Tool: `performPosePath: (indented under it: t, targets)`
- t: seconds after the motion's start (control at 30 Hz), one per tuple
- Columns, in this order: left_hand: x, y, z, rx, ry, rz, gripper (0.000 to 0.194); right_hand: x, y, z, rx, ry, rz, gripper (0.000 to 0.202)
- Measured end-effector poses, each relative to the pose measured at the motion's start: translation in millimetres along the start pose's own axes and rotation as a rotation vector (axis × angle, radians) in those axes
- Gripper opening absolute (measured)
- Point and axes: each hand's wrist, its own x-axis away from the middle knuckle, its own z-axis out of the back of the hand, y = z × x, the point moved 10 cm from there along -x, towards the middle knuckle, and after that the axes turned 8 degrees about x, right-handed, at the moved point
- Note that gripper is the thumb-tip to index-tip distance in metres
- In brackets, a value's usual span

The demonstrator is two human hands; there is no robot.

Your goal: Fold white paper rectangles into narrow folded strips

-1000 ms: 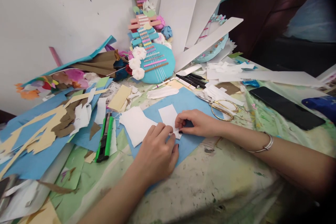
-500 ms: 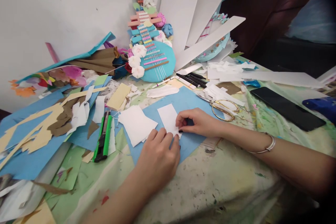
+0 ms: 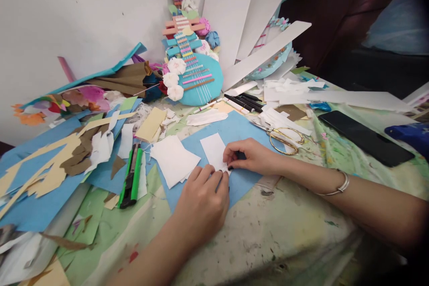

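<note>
A small white piece of paper (image 3: 213,148) lies on a blue sheet (image 3: 244,126), its near end between my two hands. My right hand (image 3: 246,155) pinches the paper's near right edge, thumb and forefinger close together. Bent over the same near edge, my left hand (image 3: 206,196) presses its fingertips on the paper; its thumb is mostly hidden. Just left of the paper is a stack of white cut pieces (image 3: 174,161), also on the blue sheet. Gold-handled scissors (image 3: 283,138) rest right of my right hand.
A green box cutter (image 3: 132,176) lies to the left beside paper scraps (image 3: 73,156). Several black pens (image 3: 246,102) are behind the blue sheet. A blue paper guitar (image 3: 201,80) leans at the wall. At right lies a black phone (image 3: 365,136).
Both hands stay almost in place at the paper's near edge. The left fingertips shift very slightly; the whole view drifts a little.
</note>
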Motion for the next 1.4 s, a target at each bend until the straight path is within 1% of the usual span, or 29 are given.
performPosePath:
  t: [0.13,0.73,1.1,1.4]
  targets:
    - [0.4,0.9,1.3,0.004,0.006,-0.009,0.021,0.5,1.1,-0.4,-0.020,-0.008,-0.015,0.010]
    - [0.6,1.4,2.3,-0.011,0.012,-0.031,0.020,-0.5,-1.6,-0.6,0.029,-0.005,-0.007,0.011]
    - [0.4,-1.0,1.4,0.003,0.009,-0.022,0.018,-0.5,-0.6,-0.4,0.036,0.005,-0.004,0.011]
    - [0.6,-3.8,0.6,0.041,-0.032,0.013,0.019,-0.9,1.1,0.4,0.035,0.021,-0.010,0.010]
